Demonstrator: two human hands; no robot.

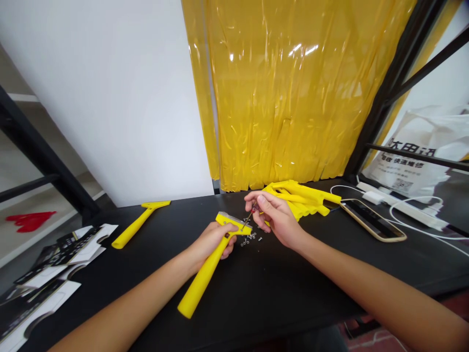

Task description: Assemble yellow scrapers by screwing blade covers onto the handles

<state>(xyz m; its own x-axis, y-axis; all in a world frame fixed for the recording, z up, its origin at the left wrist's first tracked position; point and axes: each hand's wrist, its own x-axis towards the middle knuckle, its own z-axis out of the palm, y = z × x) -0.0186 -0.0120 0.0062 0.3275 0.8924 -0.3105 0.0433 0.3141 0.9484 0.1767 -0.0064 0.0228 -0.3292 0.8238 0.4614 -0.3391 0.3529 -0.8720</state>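
Observation:
My left hand (216,242) is closed round the neck of a yellow scraper (202,281), whose wide head with a metal strip points away from me. In my right hand (273,215) a small screwdriver (248,219) is pinched between the fingers, its thin shaft slanting down to a screw at the right side of the scraper head. Loose screws and nuts (250,239) lie scattered on the black table just beside the head. Behind my right hand is a pile of yellow scraper handles (298,195). Another yellow scraper (136,225) rests at the left.
Printed cards (60,274) are stacked at the table's left. To the right lie a phone (373,220), a white power strip (406,208) with cables, and a plastic bag (410,146). A yellow strip curtain (293,98) and a white panel (120,98) stand behind the table (286,288).

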